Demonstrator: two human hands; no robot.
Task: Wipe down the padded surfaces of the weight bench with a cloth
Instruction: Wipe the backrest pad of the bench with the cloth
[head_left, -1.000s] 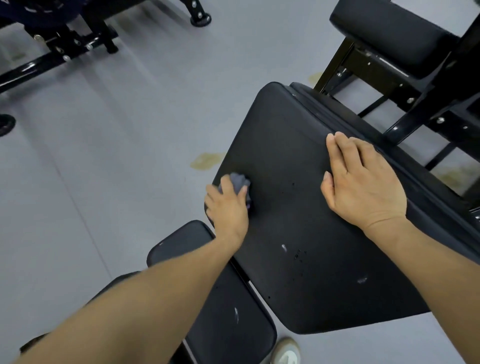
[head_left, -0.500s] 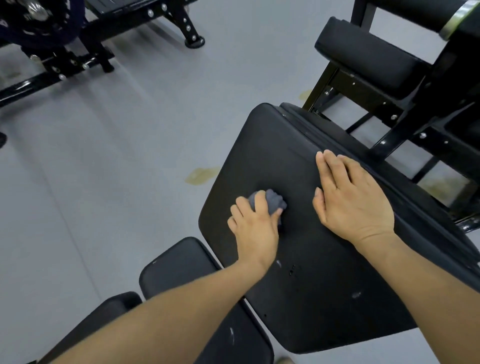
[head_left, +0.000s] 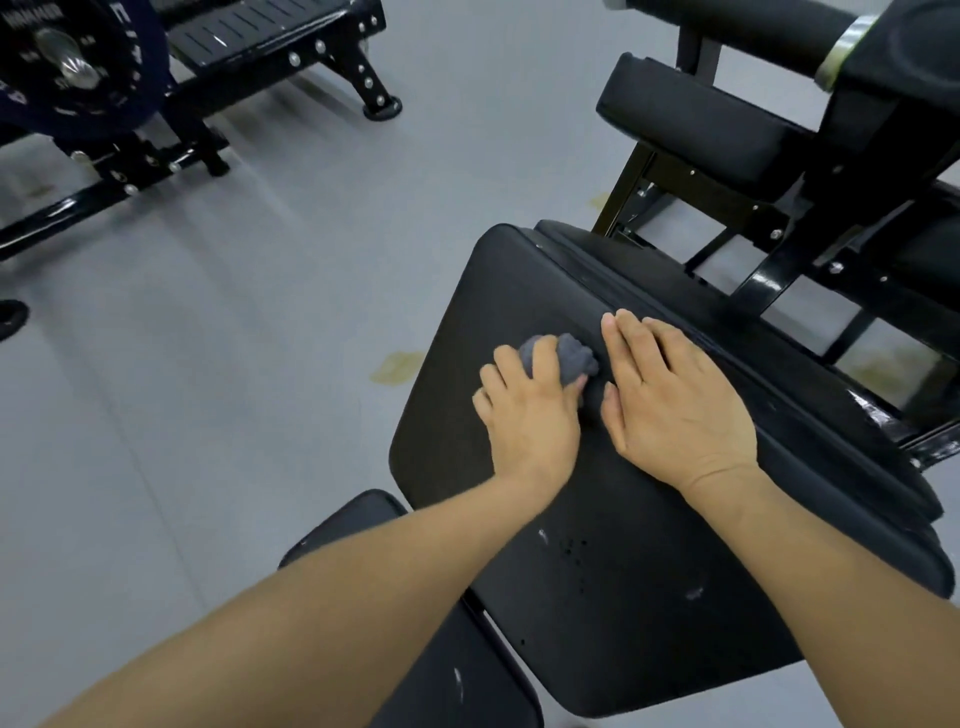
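Hands were seen on the large black padded surface (head_left: 649, 597) of the bench, which filled the centre and lower right of the frame. The left hand (head_left: 530, 415) was pressed down a little above the middle of the pad, its fingers (head_left: 506, 366) curled over a bunched grey cloth (head_left: 574, 357); part of the cloth was left showing beyond the fingertips, toward the upper right of the hand. The cloth was held against the padding, just beside the thumb side of the right hand (head_left: 675, 405). The right hand was laid flat on the pad, palm down, fingers extended and close together, with nothing gripped; its fingertips reached the seam along the pad's upper right edge. The two hands lay close together, and whether the thumbs touched could not be told. Small pale scuffs and dark specks were visible on the pad in the lower part of the frame, between the two forearms. A narrower black pad (head_left: 467, 670) was partly covered by the left forearm at the lower centre. A second black cushion (head_left: 691, 124) on a black metal frame (head_left: 769, 275) stood at the upper right. Another machine with a weight plate (head_left: 72, 67) occupied the upper left, over grey floor (head_left: 234, 338) with a yellowish stain (head_left: 397, 366) left of the pad.
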